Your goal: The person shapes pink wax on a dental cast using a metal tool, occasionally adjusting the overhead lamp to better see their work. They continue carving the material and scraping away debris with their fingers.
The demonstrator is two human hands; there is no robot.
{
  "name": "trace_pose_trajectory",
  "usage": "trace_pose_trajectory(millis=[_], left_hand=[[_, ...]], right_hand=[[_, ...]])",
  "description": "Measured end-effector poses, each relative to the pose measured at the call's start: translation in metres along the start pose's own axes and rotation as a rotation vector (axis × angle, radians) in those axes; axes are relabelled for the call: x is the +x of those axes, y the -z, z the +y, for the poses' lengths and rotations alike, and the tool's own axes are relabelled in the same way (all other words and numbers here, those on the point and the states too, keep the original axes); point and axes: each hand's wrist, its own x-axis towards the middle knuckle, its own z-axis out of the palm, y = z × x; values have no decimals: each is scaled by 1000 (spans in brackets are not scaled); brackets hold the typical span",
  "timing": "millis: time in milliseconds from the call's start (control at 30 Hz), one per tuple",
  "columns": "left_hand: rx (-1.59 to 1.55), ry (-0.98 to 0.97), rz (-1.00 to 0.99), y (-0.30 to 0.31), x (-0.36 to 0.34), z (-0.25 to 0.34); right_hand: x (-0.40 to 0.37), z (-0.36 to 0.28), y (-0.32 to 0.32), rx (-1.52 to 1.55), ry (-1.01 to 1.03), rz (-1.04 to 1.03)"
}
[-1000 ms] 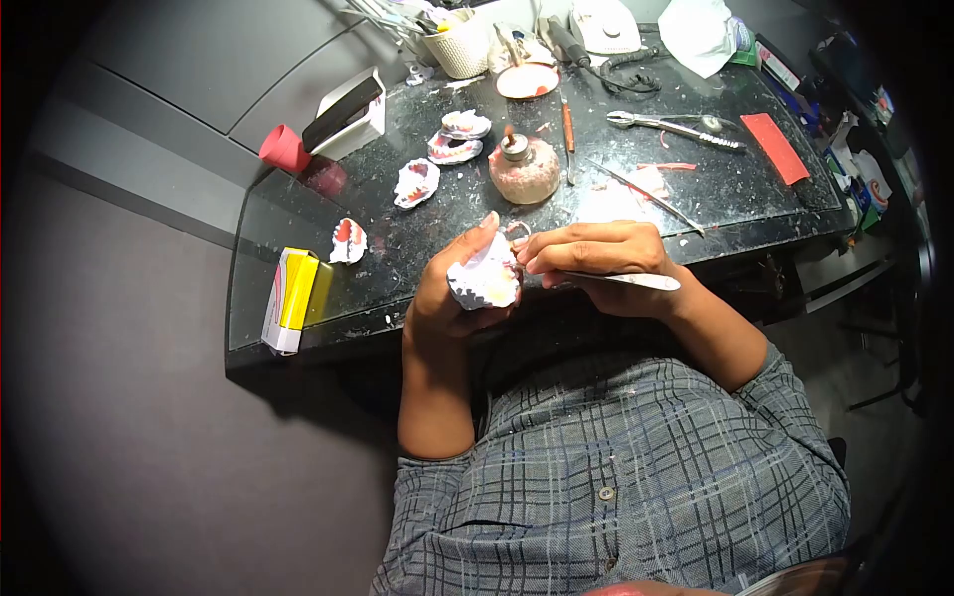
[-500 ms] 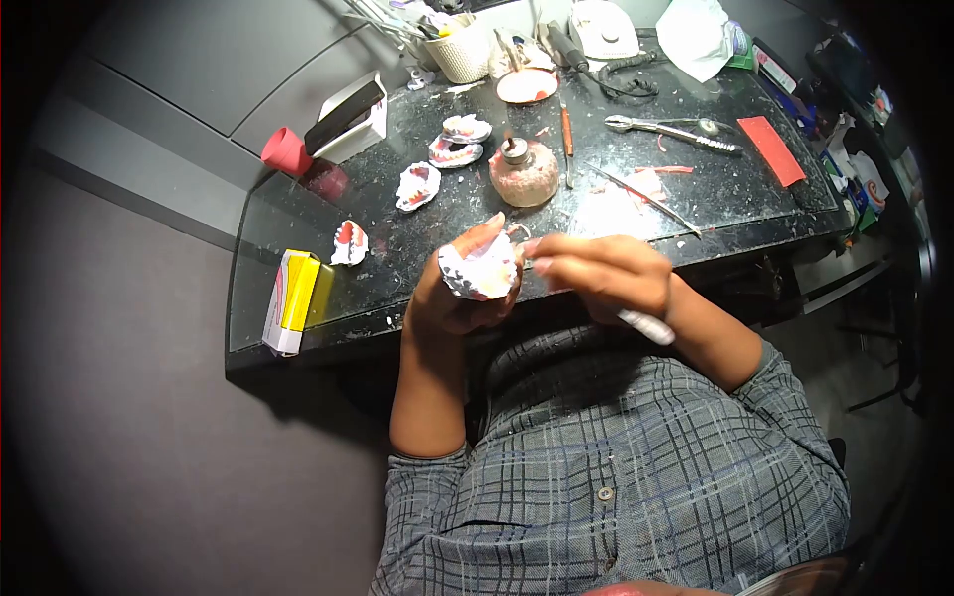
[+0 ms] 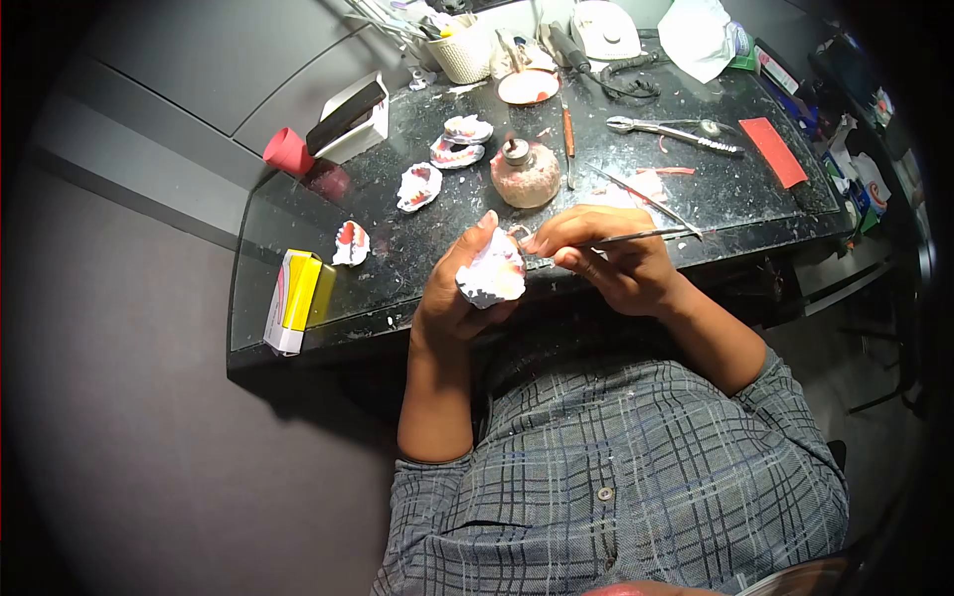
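Note:
My left hand (image 3: 452, 298) grips a white plaster dental cast (image 3: 491, 274) with pink wax, held above the near edge of the dark glass worktop (image 3: 298, 214). My right hand (image 3: 606, 260) pinches a thin metal instrument (image 3: 636, 236), its tip against the cast and its handle pointing right. A round spirit lamp (image 3: 525, 173) stands just beyond both hands.
Several more casts (image 3: 418, 185) lie at the worktop's left half, one (image 3: 348, 241) near a yellow box (image 3: 291, 300). A red cup (image 3: 288, 151), pliers (image 3: 674, 130), a red wax sheet (image 3: 776, 149), a white basket (image 3: 463, 50) and a bowl (image 3: 527, 86) sit farther back.
My right hand turned the instrument: its handle pointed down-right half a second ago and now lies level, pointing right. The cast tilted slightly in my left hand.

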Motion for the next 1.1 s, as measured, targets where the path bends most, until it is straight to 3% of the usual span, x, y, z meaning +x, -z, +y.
trace_pose_trajectory(millis=[433,700,833,867,967,1100], left_hand=[[-42,64,61,-2,-1,0],[32,-43,60,-9,-3,-1],[187,-117,89,-13,-1,-5],[199,-141,86,-12,1,-7],[233,-171,82,-15,1,-9],[241,-239,150,-17,6,-14]], right_hand=[[0,-1,-3,-82,-35,-27],[-5,7,-12,457,-413,61],[-4,10,-5,601,-563,64],[-3,12,0,486,-683,35],[-2,12,0,693,-651,115],[-3,13,3,743,-680,127]])
